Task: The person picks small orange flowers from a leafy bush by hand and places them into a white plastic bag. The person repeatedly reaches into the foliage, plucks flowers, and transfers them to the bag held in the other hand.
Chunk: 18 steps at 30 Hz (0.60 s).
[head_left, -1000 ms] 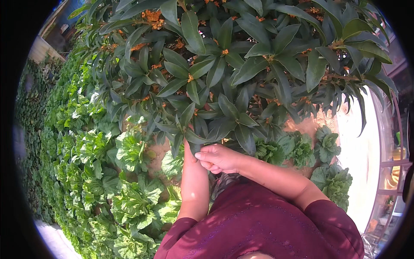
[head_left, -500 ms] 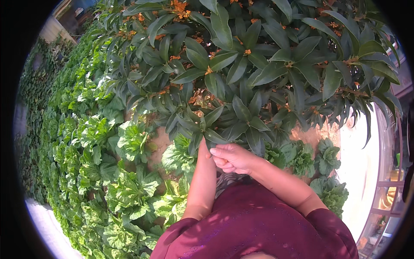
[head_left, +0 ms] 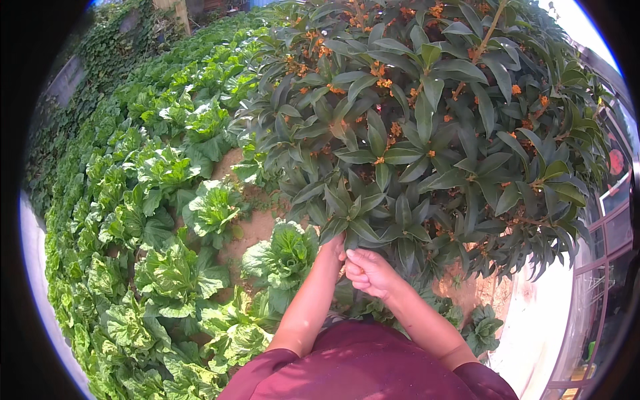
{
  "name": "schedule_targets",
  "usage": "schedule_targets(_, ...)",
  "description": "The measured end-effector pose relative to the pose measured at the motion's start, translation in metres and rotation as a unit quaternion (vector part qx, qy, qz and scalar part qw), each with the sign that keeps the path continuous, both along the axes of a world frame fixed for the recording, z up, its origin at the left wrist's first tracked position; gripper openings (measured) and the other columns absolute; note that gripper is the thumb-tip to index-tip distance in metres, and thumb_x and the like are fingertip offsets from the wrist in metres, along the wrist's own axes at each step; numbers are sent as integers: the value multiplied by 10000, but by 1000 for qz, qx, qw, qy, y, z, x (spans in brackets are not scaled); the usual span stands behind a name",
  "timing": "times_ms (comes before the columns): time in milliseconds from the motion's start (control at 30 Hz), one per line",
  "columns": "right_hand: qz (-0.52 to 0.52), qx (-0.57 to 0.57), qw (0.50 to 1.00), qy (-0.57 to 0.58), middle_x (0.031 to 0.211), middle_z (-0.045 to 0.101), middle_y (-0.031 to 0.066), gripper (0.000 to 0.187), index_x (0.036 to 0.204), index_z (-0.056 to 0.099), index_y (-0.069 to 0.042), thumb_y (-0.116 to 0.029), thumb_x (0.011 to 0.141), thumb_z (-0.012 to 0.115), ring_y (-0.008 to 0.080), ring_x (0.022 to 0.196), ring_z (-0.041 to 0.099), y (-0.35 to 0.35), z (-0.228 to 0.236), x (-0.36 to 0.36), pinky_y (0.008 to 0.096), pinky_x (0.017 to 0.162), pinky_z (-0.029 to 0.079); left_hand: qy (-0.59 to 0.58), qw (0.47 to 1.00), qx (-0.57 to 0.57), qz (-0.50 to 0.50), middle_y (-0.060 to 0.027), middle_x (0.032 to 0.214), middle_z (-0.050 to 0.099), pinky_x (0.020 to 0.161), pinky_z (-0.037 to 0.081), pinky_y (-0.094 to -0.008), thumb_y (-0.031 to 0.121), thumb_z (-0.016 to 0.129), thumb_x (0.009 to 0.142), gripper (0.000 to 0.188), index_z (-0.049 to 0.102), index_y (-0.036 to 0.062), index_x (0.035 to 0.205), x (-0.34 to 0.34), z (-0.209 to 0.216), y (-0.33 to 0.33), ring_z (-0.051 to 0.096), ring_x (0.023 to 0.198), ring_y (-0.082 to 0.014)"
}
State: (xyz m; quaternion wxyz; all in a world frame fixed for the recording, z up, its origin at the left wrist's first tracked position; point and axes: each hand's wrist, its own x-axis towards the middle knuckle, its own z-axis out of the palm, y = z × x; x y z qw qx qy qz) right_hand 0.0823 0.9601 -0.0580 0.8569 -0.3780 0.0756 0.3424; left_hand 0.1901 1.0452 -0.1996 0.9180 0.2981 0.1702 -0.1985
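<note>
A leafy shrub [head_left: 427,153] with long dark green leaves and small clusters of orange flowers [head_left: 385,83] stands before me. My left hand [head_left: 338,248] reaches up under its lower leaves, which hide most of the fingers. Close beside it, my right hand [head_left: 371,272] is closed, thumb against curled fingers, just below the lowest leaves. A tiny orange spot shows at the curled fingers, too small to identify. Whatever the right hand holds is otherwise hidden.
Rows of leafy green vegetables [head_left: 167,267] grow to the left, with bare brown soil [head_left: 247,230] between some plants. An ivy-covered wall [head_left: 100,67] rises at the far left. On the right are a pale paved strip [head_left: 533,327] and framed windows [head_left: 600,267].
The view has shifted, so the shrub sits farther right and more of the vegetable rows shows. Both hands remain together at the shrub's lower leaves, the right one still closed.
</note>
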Motion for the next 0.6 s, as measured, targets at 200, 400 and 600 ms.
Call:
schedule_targets(200,-81,-12,996,25,618,373,-54,219,1057,538,-59,-243,957,471,16,464,313,-5,18,3,151,375,225,62,989,-112,70,-76,887,589,615,504,-277,238,438,962,222,537,40,947,-29,32,38,581,726,-191)
schedule_targets(400,-74,125,982,121,689,418,-31,259,1128,515,-38,-228,957,468,33,523,364,-2,12,-18,153,419,315,-20,949,-310,57,-126,1083,574,913,460,-395,230,418,963,251,541,27,1044,-119,81,75,522,1113,-276)
schedule_targets(600,-179,37,982,-47,830,593,47,312,1005,560,-8,-282,974,415,127,727,576,43,22,-19,255,647,475,-51,926,-358,106,-100,1121,570,960,402,-389,263,415,957,277,561,38,1029,-152,91,68,515,1088,-241)
